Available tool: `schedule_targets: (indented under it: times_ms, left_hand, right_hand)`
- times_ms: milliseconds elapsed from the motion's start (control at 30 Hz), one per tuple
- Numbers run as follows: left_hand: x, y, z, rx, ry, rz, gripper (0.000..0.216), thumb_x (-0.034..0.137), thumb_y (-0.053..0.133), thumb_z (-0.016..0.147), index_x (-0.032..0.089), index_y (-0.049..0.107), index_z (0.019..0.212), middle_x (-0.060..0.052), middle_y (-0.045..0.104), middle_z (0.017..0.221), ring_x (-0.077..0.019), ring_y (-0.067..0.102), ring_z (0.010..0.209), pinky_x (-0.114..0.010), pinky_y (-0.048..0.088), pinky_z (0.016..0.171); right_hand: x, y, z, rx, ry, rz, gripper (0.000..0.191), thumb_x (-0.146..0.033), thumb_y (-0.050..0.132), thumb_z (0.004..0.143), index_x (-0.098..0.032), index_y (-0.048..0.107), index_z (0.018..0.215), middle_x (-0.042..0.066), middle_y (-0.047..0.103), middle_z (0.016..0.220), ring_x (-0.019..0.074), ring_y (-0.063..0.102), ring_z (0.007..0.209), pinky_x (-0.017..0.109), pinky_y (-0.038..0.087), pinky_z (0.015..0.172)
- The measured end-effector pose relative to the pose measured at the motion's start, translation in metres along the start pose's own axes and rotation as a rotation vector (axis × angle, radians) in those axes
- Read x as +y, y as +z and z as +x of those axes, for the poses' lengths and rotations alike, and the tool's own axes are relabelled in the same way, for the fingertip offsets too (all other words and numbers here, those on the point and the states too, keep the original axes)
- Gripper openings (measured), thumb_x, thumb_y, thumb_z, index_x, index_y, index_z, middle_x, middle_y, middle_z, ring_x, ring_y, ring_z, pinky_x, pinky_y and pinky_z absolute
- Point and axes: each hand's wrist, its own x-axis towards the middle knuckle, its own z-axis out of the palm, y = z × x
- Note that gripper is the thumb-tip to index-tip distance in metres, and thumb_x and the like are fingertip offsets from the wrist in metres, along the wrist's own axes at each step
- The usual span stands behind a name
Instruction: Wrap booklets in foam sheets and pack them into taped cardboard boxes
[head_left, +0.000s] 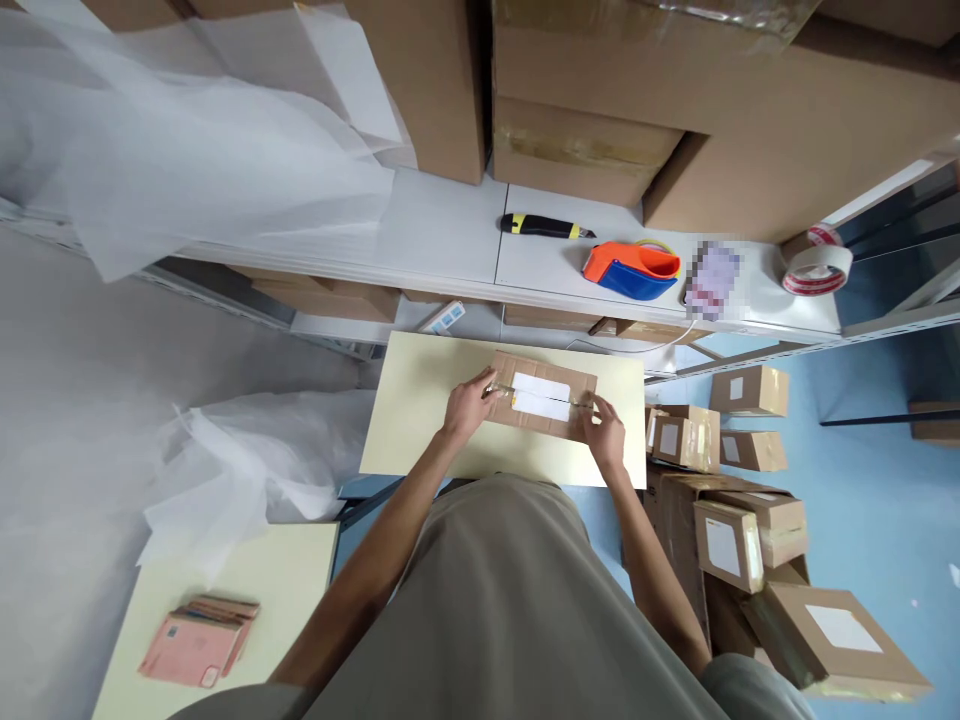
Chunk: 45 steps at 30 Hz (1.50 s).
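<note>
A small brown cardboard box [499,415] lies on the cream table [420,390] in front of me. A white label [541,385] on its top is split by a dark line that runs lengthwise along the middle seam. My left hand [469,402] is at the left end of that seam, its fingers closed on the cardboard beside a shiny strip that looks like tape. At the opposite end, my right hand [604,430] pinches the box's edge with thumb and fingers. What exactly lies under the fingertips is partly hidden.
On the shelf [442,225] ahead lie a utility knife [546,227], an orange and blue tape dispenser [632,270], a phone [712,280] and tape rolls [817,268]. Labelled cartons [727,545] crowd the right. Foam sheets [247,450] and pink envelopes [193,650] are left.
</note>
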Motion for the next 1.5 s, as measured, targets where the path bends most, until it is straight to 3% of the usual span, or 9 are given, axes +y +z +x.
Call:
schedule_targets:
  times_ms: [100,233,433,700,867,1033,1200,1367,1500]
  left_hand:
    - [-0.001,0.001,-0.002,-0.026,-0.029,0.009,0.051,0.025,0.066,0.105,0.031,0.067,0.156,-0.006,0.061,0.165,-0.0304,0.070,0.142,-0.044,0.056,0.122]
    - [-0.002,-0.002,-0.006,-0.035,0.000,-0.018,0.056,0.018,0.056,0.104,0.030,0.066,0.158,-0.003,0.064,0.161,-0.0282,0.068,0.144,-0.044,0.055,0.124]
    - [-0.003,-0.003,-0.024,0.021,-0.060,-0.046,0.051,0.025,0.054,0.108,0.031,0.067,0.157,-0.001,0.065,0.160,-0.0257,0.076,0.131,-0.040,0.059,0.119]
    - [-0.013,0.009,-0.032,0.027,-0.155,0.032,0.056,0.019,0.054,0.103,0.030,0.066,0.157,-0.006,0.068,0.157,-0.0301,0.073,0.137,-0.044,0.060,0.116]
    - [-0.007,0.005,-0.023,0.058,-0.135,0.069,0.052,0.019,0.057,0.100,0.027,0.070,0.149,-0.010,0.061,0.166,-0.0323,0.072,0.137,-0.048,0.059,0.118]
    - [0.035,-0.018,-0.006,0.165,-0.012,0.100,0.039,0.025,0.063,0.101,0.023,0.074,0.138,-0.013,0.062,0.163,-0.0357,0.057,0.154,-0.056,0.048,0.130]
    - [0.117,-0.054,0.034,0.281,0.233,0.012,0.034,0.031,0.051,0.111,0.025,0.073,0.137,-0.007,0.078,0.139,-0.0268,0.071,0.132,-0.051,0.041,0.134]
    - [0.180,-0.075,0.059,0.384,0.379,-0.066,0.031,0.027,0.052,0.111,0.024,0.076,0.131,-0.005,0.081,0.134,-0.0247,0.073,0.128,-0.056,0.035,0.136]
    - [0.187,-0.075,0.053,0.412,0.436,-0.187,0.027,0.025,0.056,0.109,0.024,0.077,0.125,-0.004,0.083,0.129,-0.0235,0.076,0.123,-0.052,0.042,0.133]
  right_hand:
    - [-0.001,0.002,-0.010,-0.096,0.123,0.094,0.053,-0.048,0.051,0.108,-0.024,0.070,0.152,0.015,0.083,0.130,0.0330,0.084,0.102,0.046,0.067,0.087]
    - [-0.006,0.000,-0.005,-0.090,0.237,0.166,0.052,-0.052,0.062,0.103,-0.026,0.077,0.145,0.015,0.088,0.111,0.0377,0.086,0.098,0.043,0.067,0.079]
    - [-0.001,-0.009,0.000,-0.109,0.279,0.284,0.059,-0.059,0.072,0.096,-0.020,0.081,0.140,0.015,0.087,0.113,0.0345,0.086,0.085,0.038,0.066,0.070]
    - [0.007,0.010,-0.002,-0.080,0.197,0.348,0.038,-0.052,0.072,0.096,-0.027,0.089,0.119,0.007,0.084,0.127,0.0366,0.085,0.107,0.053,0.069,0.102]
    - [0.001,-0.002,0.004,-0.147,0.032,0.198,0.037,-0.049,0.060,0.105,-0.027,0.085,0.122,0.009,0.082,0.136,0.0309,0.085,0.106,0.049,0.073,0.093]
    - [-0.039,-0.064,0.039,-0.024,-0.226,0.003,0.041,-0.045,0.050,0.112,-0.024,0.081,0.130,0.015,0.077,0.139,0.0347,0.079,0.119,0.053,0.067,0.104]
    - [-0.087,-0.130,0.120,0.176,-0.458,-0.104,0.052,-0.046,0.046,0.115,-0.023,0.056,0.160,0.019,0.059,0.161,0.0409,0.054,0.150,0.064,0.045,0.126]
    - [-0.102,-0.131,0.202,0.117,-0.462,-0.255,0.060,-0.045,0.061,0.108,-0.006,0.051,0.153,0.031,0.064,0.142,0.0491,0.055,0.139,0.072,0.040,0.121]
    - [-0.108,-0.127,0.223,0.086,-0.399,-0.315,0.050,-0.038,0.062,0.107,-0.006,0.054,0.143,0.031,0.073,0.126,0.0460,0.063,0.127,0.066,0.042,0.117]
